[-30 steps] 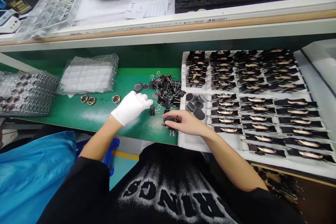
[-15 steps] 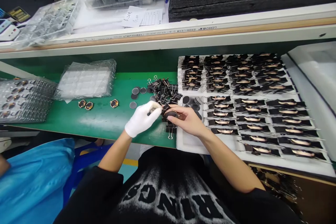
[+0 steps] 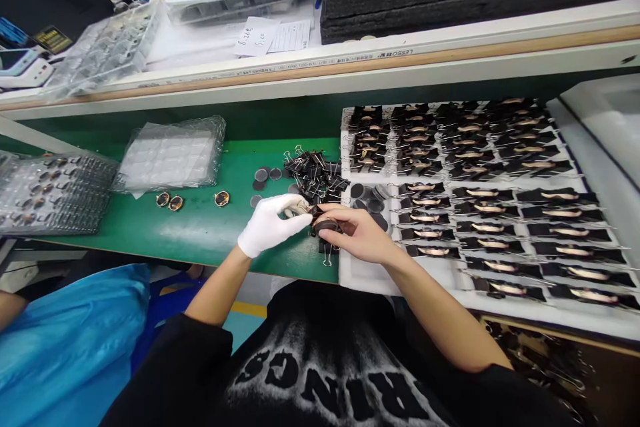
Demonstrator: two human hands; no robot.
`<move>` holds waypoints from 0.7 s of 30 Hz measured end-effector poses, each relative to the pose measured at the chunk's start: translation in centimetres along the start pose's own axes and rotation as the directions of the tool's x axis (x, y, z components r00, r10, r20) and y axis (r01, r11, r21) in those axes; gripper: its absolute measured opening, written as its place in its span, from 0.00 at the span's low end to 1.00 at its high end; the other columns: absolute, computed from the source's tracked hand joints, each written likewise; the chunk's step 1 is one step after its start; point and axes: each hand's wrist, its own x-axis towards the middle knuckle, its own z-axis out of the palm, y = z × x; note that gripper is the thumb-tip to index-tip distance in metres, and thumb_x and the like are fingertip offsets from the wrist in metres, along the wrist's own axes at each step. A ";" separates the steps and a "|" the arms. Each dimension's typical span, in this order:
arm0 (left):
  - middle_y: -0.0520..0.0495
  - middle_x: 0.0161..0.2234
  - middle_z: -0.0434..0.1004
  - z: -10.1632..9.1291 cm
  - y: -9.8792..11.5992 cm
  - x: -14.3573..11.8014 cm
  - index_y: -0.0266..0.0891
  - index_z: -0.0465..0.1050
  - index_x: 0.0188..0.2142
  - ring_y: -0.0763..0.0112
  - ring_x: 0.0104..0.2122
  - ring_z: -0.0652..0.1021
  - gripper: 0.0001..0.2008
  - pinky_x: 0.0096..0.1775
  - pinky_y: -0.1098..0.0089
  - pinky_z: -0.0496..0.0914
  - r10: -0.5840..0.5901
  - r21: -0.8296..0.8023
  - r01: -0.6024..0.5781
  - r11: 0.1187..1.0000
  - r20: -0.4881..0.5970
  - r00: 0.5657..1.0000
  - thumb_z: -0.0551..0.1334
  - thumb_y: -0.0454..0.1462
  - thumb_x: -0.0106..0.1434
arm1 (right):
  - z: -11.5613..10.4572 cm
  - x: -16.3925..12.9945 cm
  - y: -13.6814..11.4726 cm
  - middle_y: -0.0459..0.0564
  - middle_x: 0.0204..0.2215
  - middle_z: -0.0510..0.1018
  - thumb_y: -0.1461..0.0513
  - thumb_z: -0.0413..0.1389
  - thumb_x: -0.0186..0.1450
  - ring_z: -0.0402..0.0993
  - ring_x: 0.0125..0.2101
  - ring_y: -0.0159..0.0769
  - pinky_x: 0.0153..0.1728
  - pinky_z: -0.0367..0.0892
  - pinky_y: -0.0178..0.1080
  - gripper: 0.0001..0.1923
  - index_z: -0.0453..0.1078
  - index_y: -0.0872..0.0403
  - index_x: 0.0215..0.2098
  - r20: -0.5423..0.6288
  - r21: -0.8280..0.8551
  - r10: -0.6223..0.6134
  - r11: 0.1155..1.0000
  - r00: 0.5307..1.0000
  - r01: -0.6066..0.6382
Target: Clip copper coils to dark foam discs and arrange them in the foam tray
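Green desk (image 3: 200, 227) under a low shelf, pretty packed workstation, and both hands meet right at the front edge where the mat butts up against a white foam tray (image 3: 360, 273). The right hand (image 3: 357, 235), bare, is pinching a small dark round piece (image 3: 326, 224) between thumb and fingers, lying flat-ish with its face up. The left hand (image 3: 270, 223), in a white glove, comes in from the left with fingers pinched on what looks like a black binder clip (image 3: 311, 209) right at the edge of that round piece, so clip and disc are touching or as good as. So the round piece sits just right of the gloved fingertips, and the right hand is the one carrying it. The loose pile of binder clips (image 3: 316, 175) is just behind both hands, a few grey discs (image 3: 265, 176) left of it. The tray's rows of clipped parts (image 3: 500, 200) run off to the right.
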 end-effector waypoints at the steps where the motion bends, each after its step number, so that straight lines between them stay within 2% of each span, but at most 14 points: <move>1: 0.51 0.35 0.83 0.0 -0.1 0.0 0.39 0.78 0.39 0.71 0.34 0.80 0.08 0.39 0.72 0.75 -0.009 -0.018 0.009 1.000 -0.011 1.000 0.64 0.41 0.64 | -0.2 0.0 0.0 0.59 0.56 0.80 0.57 0.65 0.65 0.75 0.60 0.48 0.51 0.75 0.43 0.10 0.83 0.52 0.42 -0.014 0.005 -0.003 1.000 1.000 0.003; 3: 0.51 0.36 0.84 -0.3 -0.3 0.1 0.39 0.79 0.40 0.69 0.36 0.82 0.09 0.42 0.71 0.76 -0.017 -0.018 0.016 1.000 -0.041 0.999 0.64 0.41 0.65 | -0.6 0.0 -0.1 0.60 0.60 0.77 0.57 0.64 0.66 0.76 0.59 0.47 0.52 0.75 0.44 0.10 0.82 0.52 0.43 -0.053 0.003 -0.011 1.000 0.999 0.011; 5: 0.50 0.38 0.85 -0.6 -0.4 0.3 0.39 0.80 0.40 0.68 0.38 0.83 0.09 0.44 0.70 0.76 -0.009 0.010 0.010 1.000 -0.063 0.998 0.64 0.41 0.65 | -0.9 0.1 -0.1 0.60 0.60 0.78 0.58 0.63 0.67 0.76 0.59 0.47 0.54 0.75 0.45 0.09 0.82 0.52 0.43 -0.077 -0.023 -0.030 0.999 0.997 0.028; 7: 0.50 0.40 0.85 -0.8 -0.4 0.4 0.40 0.80 0.42 0.67 0.40 0.83 0.09 0.47 0.69 0.76 0.011 0.050 -0.009 0.999 -0.045 0.999 0.64 0.41 0.66 | -0.9 0.1 -0.2 0.60 0.60 0.77 0.59 0.63 0.67 0.75 0.61 0.47 0.55 0.75 0.45 0.08 0.82 0.52 0.42 -0.060 -0.056 -0.057 0.997 0.997 0.053; 9: 0.49 0.42 0.85 -0.6 -0.2 0.4 0.40 0.79 0.45 0.66 0.41 0.83 0.11 0.48 0.68 0.77 0.016 0.081 -0.015 0.997 -0.006 1.000 0.62 0.41 0.67 | -0.6 0.2 -0.1 0.60 0.60 0.78 0.60 0.63 0.66 0.76 0.60 0.48 0.51 0.76 0.43 0.08 0.82 0.52 0.41 -0.045 -0.093 -0.083 0.993 0.996 0.079; 12: 0.45 0.49 0.84 0.3 -0.2 0.4 0.40 0.77 0.52 0.64 0.44 0.83 0.16 0.49 0.65 0.77 -0.033 0.048 0.034 0.998 -0.008 0.999 0.62 0.42 0.68 | 0.1 0.3 0.1 0.57 0.46 0.85 0.61 0.63 0.65 0.83 0.50 0.44 0.42 0.78 0.38 0.06 0.82 0.53 0.39 -0.106 -0.175 -0.134 0.978 0.985 0.114; 14: 0.43 0.51 0.83 1.3 -0.4 0.6 0.40 0.75 0.54 0.64 0.46 0.83 0.18 0.49 0.64 0.78 -0.089 -0.033 0.087 0.996 -0.075 0.993 0.59 0.45 0.70 | 0.5 0.5 0.2 0.53 0.39 0.86 0.61 0.62 0.66 0.84 0.44 0.41 0.41 0.78 0.37 0.06 0.82 0.53 0.38 -0.159 -0.245 -0.182 0.959 0.970 0.140; 16: 0.41 0.48 0.83 2.3 -0.6 1.0 0.38 0.75 0.53 0.64 0.44 0.83 0.21 0.47 0.63 0.78 -0.160 -0.127 0.137 0.982 -0.188 0.969 0.53 0.49 0.74 | 0.9 0.7 0.3 0.52 0.39 0.86 0.62 0.63 0.65 0.84 0.43 0.40 0.45 0.78 0.38 0.05 0.82 0.52 0.38 -0.206 -0.309 -0.237 0.936 0.949 0.167; 18: 0.40 0.44 0.83 3.3 -0.7 1.6 0.37 0.75 0.50 0.64 0.40 0.83 0.27 0.42 0.64 0.77 -0.241 -0.215 0.180 0.960 -0.310 0.919 0.47 0.53 0.75 | 1.2 0.8 0.4 0.51 0.39 0.87 0.62 0.63 0.65 0.84 0.45 0.41 0.49 0.77 0.39 0.06 0.82 0.51 0.38 -0.241 -0.362 -0.293 0.912 0.925 0.195; 21: 0.41 0.38 0.83 4.3 -0.4 2.5 0.36 0.77 0.41 0.63 0.35 0.82 0.30 0.38 0.64 0.77 -0.321 -0.291 0.206 0.934 -0.435 0.841 0.46 0.56 0.74 | 1.7 0.9 0.8 0.52 0.41 0.87 0.62 0.62 0.65 0.84 0.48 0.42 0.52 0.77 0.39 0.07 0.83 0.52 0.40 -0.266 -0.412 -0.358 0.882 0.895 0.230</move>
